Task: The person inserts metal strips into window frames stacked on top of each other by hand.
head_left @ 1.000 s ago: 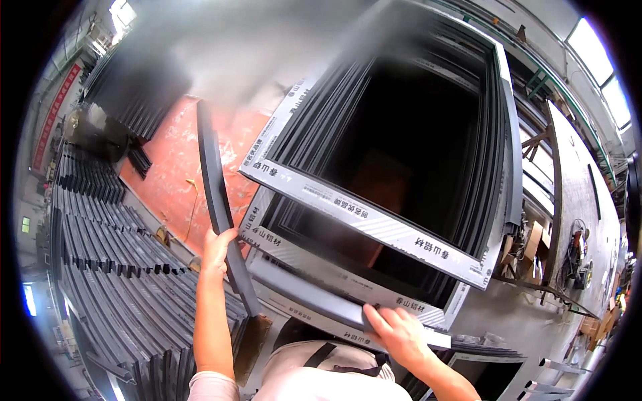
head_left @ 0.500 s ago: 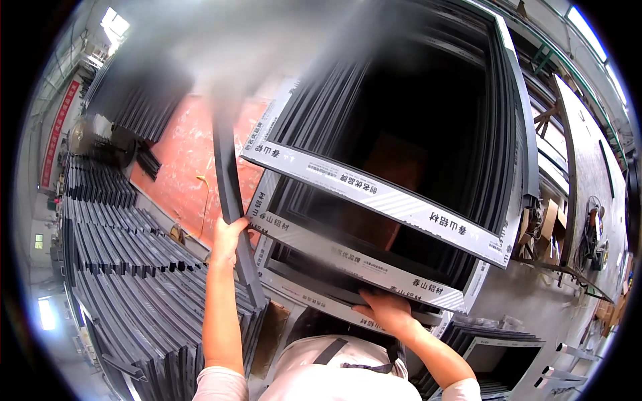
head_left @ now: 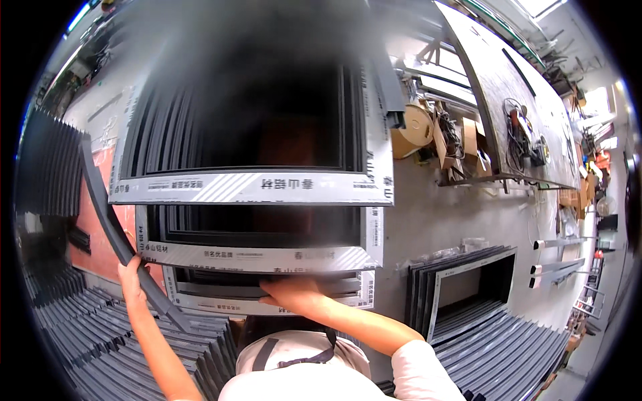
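We are noting the left hand point(head_left: 132, 279) closing its fingers around a long dark grey bar point(head_left: 115, 230), which is slanting just beside the left side of the stacked frames. The right hand point(head_left: 294, 295) is lying at the lowest frame point(head_left: 221, 307), by a shorter grey bar point(head_left: 221, 289) set within that frame's opening; its fingers are blurring and partly hiding, so we are unable to tell whether they are clamping anything.

For sound handling, we are advising a firm left hold, since the bar's long upper part is extending well beyond the hand and could be swinging into the frames. We are also judging that the right fingers should be staying clear of the narrow gap beneath the middle frame point(head_left: 194, 254).

On markings, we are finding pale film with dark printed characters and white diagonal stripes along the top frame point(head_left: 251, 187). The middle frame is carrying similar print, partly smearing; the lowest is showing some, with the right forearm covering part.
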{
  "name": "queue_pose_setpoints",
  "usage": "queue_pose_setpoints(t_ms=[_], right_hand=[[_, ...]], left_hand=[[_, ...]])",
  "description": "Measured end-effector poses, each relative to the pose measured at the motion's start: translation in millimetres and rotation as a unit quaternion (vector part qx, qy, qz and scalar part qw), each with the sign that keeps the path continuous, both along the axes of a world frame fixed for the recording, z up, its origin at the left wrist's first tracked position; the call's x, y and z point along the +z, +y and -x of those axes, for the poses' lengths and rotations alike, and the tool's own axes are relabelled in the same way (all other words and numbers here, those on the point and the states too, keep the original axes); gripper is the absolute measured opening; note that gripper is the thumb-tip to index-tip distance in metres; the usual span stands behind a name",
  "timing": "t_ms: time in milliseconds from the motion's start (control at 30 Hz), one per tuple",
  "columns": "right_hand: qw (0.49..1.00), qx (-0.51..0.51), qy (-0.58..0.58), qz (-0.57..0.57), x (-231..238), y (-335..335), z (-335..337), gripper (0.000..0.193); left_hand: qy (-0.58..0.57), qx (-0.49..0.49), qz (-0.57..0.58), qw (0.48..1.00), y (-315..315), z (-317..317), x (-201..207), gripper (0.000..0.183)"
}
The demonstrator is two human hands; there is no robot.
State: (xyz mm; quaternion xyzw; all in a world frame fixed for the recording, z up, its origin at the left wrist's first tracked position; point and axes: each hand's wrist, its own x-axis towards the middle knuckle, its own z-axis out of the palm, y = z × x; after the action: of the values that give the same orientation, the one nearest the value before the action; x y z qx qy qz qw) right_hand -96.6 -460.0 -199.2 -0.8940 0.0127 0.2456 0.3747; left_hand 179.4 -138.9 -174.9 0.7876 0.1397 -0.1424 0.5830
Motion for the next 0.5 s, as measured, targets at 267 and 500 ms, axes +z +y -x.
queue_pose_setpoints(t_ms=[267, 500], right_hand=[[0.991, -0.059, -0.123, 0.003, -24.7, 17.1, 16.7, 0.039], [0.983, -0.081, -0.164, -0.003, -37.9, 23.5, 20.9, 0.041]], left_hand=[[-0.037, -0.013, -0.033, 0.999, 5.3, -3.7, 1.0, 0.021], [-0.033, -0.037, -0.067, 0.997, -2.8, -4.2, 7.5, 0.024]])
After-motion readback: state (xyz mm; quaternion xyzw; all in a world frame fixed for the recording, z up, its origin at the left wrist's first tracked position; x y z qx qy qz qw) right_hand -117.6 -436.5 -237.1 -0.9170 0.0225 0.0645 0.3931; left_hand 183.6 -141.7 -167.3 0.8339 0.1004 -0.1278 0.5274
